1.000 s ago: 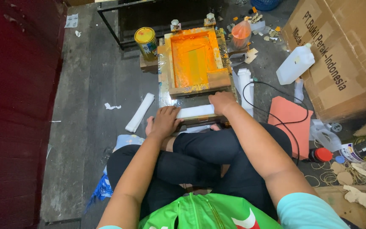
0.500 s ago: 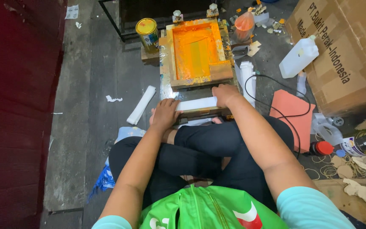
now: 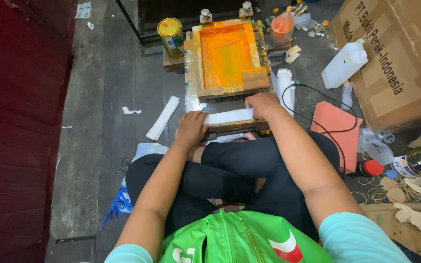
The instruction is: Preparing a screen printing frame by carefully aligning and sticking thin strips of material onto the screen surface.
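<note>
I'm looking straight down over crossed legs on the grey floor [image 3: 98, 160]. My left hand [image 3: 191, 127] is curled over the left end of a white flat strip [image 3: 229, 116], fingers closed down on it; my right hand [image 3: 261, 103] covers the strip's right end, fingers folded over it too, though I can't tell how firmly either one clamps. The strip lies across a low wooden board [image 3: 235, 127] just in front of my knees, right at the near edge of the wooden screen frame [image 3: 226, 58], its mesh soaked in orange ink. A yellow-topped tin [image 3: 170, 33] stands at the frame's far left corner, a white jug [image 3: 344, 64] lies off to the right against a cardboard box [image 3: 395, 58], and a black cable [image 3: 317, 104] loops over an orange sheet [image 3: 337, 131]
</note>
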